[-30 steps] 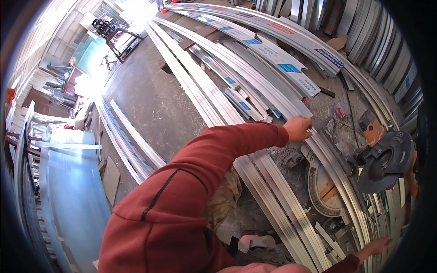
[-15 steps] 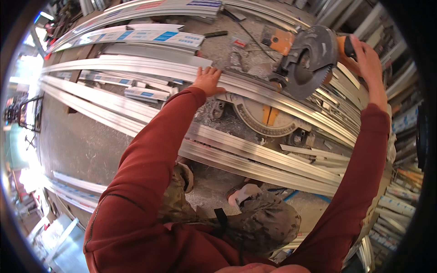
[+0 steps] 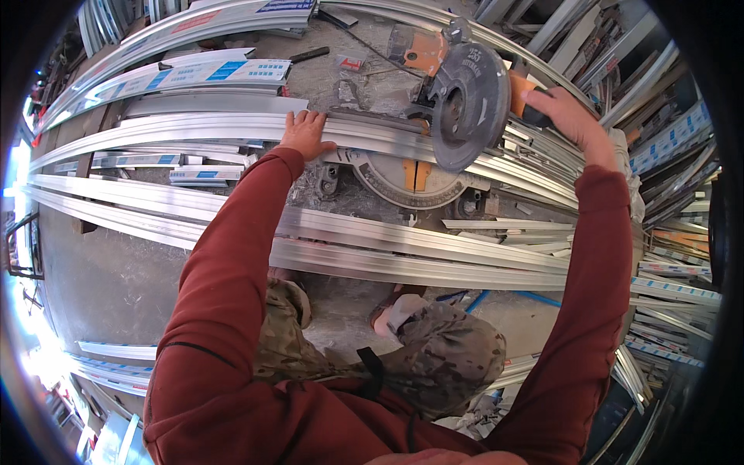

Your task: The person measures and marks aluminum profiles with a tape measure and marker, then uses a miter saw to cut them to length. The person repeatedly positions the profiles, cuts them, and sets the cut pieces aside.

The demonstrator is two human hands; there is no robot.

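Observation:
My left hand (image 3: 304, 135) lies over a long silvery metal profile (image 3: 225, 125), fingers stretched out and thumb apart, left of the saw. The profile crosses the base of a miter saw (image 3: 463, 105) along its fence. My right hand (image 3: 570, 116) is wrapped round the saw's orange and black handle (image 3: 525, 99). The saw's dark round guard and blade hang low over the profile; whether the blade touches it I cannot tell. The curved grey saw base (image 3: 418, 201), with an orange and yellow insert, shows in front of the profile.
More long profiles (image 3: 418, 267) run across between me and the saw. Wrapped profiles (image 3: 209, 74) with blue marks lie at the back left. Short offcuts (image 3: 511, 225) sit right of the base. Stacked lengths (image 3: 666, 132) fill the right side. A dark cable (image 3: 364, 48) lies behind.
The saw head has come down closer to the profile, with my right hand lowering on its handle. My left hand stays on the profile. The whole view has shifted.

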